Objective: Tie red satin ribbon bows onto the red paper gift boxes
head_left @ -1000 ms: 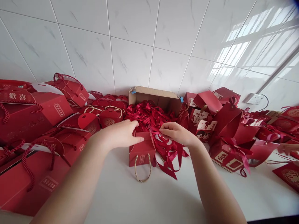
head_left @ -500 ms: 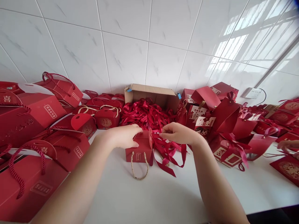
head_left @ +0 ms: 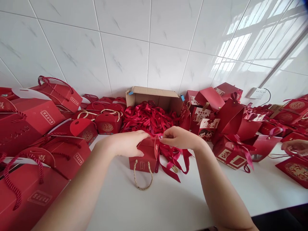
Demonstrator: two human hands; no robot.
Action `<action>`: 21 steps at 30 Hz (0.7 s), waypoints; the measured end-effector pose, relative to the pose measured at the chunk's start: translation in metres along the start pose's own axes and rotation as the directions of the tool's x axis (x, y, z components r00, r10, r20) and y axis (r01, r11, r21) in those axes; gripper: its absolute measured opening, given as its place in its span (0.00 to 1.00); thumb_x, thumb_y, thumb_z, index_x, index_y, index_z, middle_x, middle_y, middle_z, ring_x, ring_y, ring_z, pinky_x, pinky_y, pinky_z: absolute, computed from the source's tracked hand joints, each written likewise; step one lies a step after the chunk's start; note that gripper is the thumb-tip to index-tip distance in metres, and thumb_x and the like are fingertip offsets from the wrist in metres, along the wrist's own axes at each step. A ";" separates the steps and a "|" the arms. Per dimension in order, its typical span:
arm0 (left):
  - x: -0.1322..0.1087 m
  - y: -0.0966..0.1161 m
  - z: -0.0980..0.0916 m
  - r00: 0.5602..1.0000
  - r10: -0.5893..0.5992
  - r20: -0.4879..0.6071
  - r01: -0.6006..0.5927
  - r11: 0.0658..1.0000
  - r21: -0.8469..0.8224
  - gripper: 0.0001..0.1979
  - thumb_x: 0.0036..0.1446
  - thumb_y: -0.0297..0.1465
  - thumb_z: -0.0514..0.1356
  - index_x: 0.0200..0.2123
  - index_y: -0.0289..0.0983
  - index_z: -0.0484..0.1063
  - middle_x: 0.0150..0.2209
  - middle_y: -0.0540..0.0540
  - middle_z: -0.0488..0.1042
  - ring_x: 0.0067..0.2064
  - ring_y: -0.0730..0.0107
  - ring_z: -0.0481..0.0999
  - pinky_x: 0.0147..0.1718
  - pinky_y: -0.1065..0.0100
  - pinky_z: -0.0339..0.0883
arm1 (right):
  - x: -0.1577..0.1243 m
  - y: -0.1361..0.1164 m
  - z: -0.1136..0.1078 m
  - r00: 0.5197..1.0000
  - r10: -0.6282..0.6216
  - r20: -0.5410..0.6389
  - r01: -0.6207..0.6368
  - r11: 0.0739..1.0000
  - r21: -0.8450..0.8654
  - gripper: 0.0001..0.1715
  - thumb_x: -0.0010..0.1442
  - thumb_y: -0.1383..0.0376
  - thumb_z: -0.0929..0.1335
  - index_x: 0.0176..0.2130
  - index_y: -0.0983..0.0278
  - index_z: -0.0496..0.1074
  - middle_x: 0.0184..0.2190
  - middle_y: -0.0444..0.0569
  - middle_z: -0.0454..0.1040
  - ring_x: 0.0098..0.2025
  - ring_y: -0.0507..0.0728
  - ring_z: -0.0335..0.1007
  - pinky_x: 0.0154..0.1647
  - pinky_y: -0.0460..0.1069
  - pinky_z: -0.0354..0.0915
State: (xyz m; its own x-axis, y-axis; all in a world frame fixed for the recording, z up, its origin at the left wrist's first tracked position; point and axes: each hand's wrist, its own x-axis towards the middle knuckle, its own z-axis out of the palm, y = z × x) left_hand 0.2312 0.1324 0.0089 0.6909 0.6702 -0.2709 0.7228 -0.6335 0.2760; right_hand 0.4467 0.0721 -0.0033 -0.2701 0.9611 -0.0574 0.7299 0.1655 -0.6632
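Note:
A small red box (head_left: 146, 152) stands on the white table at the centre, its gold rope handle (head_left: 143, 188) hanging down the near side onto the tabletop. My left hand (head_left: 128, 143) grips the box from the left, with the thumb on its near top edge and the other fingers over its far side. At the box's right end, my right hand (head_left: 176, 138) has its fingertips pinched at the edge of a rounded flap (head_left: 156, 146). Loose red ribbons (head_left: 174, 157) lie on the table just right of the box.
Behind, a cardboard carton (head_left: 154, 93) overflows with red ribbon. Red boxes with rope handles (head_left: 43, 160) are piled at the left. More red boxes (head_left: 231, 150) crowd the right. Another person's hand (head_left: 295, 147) is at the far right edge.
The box top is now more closed over, and my left fingers have shifted slightly right across it. My right fingertips have come closer to the flap. The other person's hand shows more.

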 end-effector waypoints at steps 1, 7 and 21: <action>-0.001 0.002 -0.001 1.000 -0.017 0.010 0.017 1.000 -0.006 0.34 0.50 0.39 0.58 0.62 0.51 0.56 0.64 0.46 0.60 0.51 0.52 0.74 0.36 0.64 0.69 | 0.001 -0.001 0.001 1.000 0.003 0.002 -0.003 1.000 0.015 0.21 0.56 0.57 0.64 0.19 0.63 0.54 0.17 0.39 0.53 0.19 0.47 0.46 0.18 0.46 0.46; 0.003 0.004 -0.001 0.994 0.028 -0.102 -0.029 1.000 -0.009 0.27 0.55 0.46 0.52 0.59 0.47 0.61 0.61 0.45 0.63 0.53 0.54 0.71 0.42 0.63 0.68 | 0.003 -0.007 0.007 1.000 0.028 -0.004 -0.028 1.000 0.000 0.17 0.57 0.57 0.64 0.21 0.64 0.61 0.19 0.42 0.64 0.19 0.48 0.54 0.18 0.45 0.49; 0.014 0.008 -0.002 0.944 0.111 -0.310 -0.108 0.994 0.026 0.17 0.60 0.45 0.48 0.27 0.41 0.65 0.36 0.48 0.73 0.30 0.64 0.72 0.28 0.65 0.63 | 0.009 -0.006 0.007 0.991 -0.019 -0.133 0.009 0.997 -0.076 0.11 0.57 0.58 0.67 0.31 0.64 0.69 0.31 0.46 0.73 0.31 0.53 0.66 0.28 0.46 0.58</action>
State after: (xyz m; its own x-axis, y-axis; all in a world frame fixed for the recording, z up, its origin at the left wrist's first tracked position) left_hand 0.2465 0.1370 0.0089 0.7284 0.6825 0.0604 0.6440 -0.7121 0.2795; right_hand 0.4358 0.0783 -0.0051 -0.1984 0.9786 0.0546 0.7731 0.1905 -0.6050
